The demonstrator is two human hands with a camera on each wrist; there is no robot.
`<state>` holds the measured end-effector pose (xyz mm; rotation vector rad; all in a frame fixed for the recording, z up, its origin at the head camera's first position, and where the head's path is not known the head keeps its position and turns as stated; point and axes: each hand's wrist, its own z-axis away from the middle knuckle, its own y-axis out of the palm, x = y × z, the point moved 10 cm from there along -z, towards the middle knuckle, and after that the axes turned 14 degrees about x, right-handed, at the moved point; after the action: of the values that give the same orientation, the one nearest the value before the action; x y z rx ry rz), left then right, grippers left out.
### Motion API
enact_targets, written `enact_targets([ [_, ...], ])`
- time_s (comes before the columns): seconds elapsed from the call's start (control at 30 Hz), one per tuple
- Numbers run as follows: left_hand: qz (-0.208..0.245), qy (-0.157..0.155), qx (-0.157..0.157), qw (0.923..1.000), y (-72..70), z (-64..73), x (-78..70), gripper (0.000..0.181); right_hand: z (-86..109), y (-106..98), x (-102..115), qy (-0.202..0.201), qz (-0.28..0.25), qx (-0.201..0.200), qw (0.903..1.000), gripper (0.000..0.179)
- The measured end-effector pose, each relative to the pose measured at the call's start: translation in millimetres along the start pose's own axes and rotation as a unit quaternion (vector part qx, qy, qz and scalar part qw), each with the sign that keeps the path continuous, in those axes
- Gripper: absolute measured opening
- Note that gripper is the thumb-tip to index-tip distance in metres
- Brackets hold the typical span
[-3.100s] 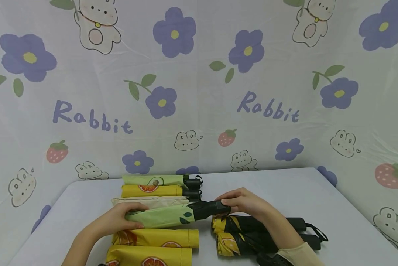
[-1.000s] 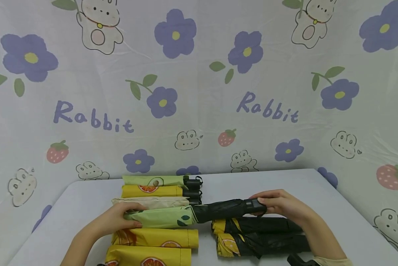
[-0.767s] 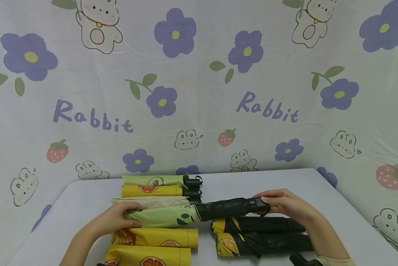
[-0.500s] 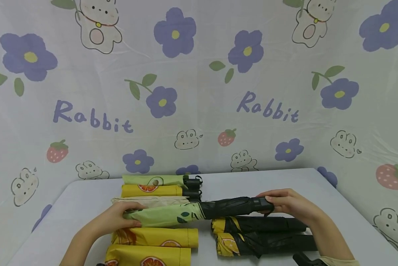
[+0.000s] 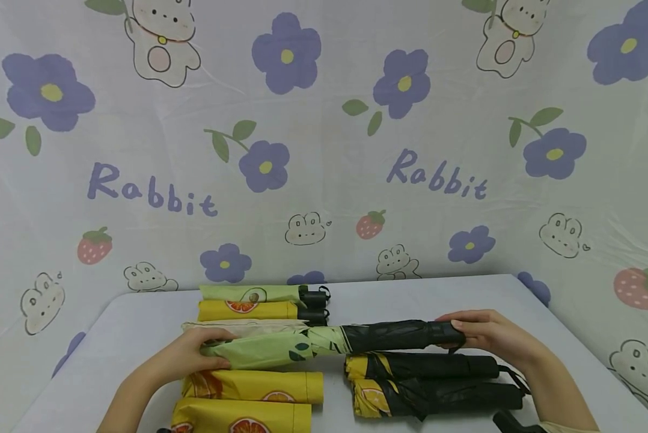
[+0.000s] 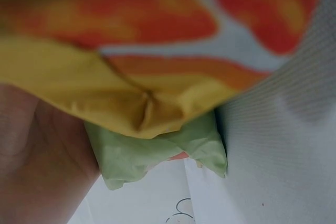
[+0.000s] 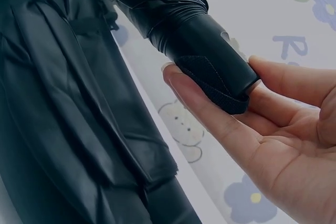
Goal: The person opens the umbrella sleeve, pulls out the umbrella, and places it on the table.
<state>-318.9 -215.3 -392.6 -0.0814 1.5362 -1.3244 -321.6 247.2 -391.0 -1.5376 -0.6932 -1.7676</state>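
Note:
In the head view my left hand (image 5: 194, 355) grips the closed end of a light green umbrella sleeve (image 5: 264, 350). A folded black umbrella (image 5: 394, 335) sticks far out of the sleeve's right end, with a light green patterned band at the mouth. My right hand (image 5: 492, 334) pinches the umbrella's black handle between thumb and fingers. The right wrist view shows the handle (image 7: 218, 51) and its strap (image 7: 210, 85) between the fingertips. In the left wrist view the green sleeve (image 6: 126, 156) lies beside my palm, partly hidden by a yellow orange-print sleeve (image 6: 142, 98).
Behind the sleeve lie a cream sleeve (image 5: 248, 326), a sleeved yellow umbrella (image 5: 270, 310) and a green avocado one (image 5: 270, 293). Two yellow sleeves (image 5: 291, 388) are in front. Right of them rest two bare black-and-yellow umbrellas (image 5: 421, 394) on the white table (image 5: 437, 294).
My right hand has moved right, drawing the black umbrella a long way out of the green sleeve. My left hand stays at the sleeve's closed end.

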Motion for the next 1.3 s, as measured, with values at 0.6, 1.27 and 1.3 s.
enact_targets([
  [0.6, 0.005, -0.005, 0.006, 1.0000, 2.6, -1.0, 3.4, 0.043, 21.8, -19.8, -15.8, 0.000, -0.018, 0.003, 0.9998, 0.037],
  [1.27, 0.019, -0.013, 0.011, 0.9997, 3.7, -1.6, 4.6, 0.043, 31.7, -36.9, -42.4, 0.004, -0.046, 0.054, 0.9974, 0.040],
  [1.3, 0.020, -0.012, 0.011, 0.9997, 3.9, -1.5, 4.6, 0.043, 31.4, -37.5, -44.0, 0.008, -0.044, 0.058, 0.9973, 0.040],
])
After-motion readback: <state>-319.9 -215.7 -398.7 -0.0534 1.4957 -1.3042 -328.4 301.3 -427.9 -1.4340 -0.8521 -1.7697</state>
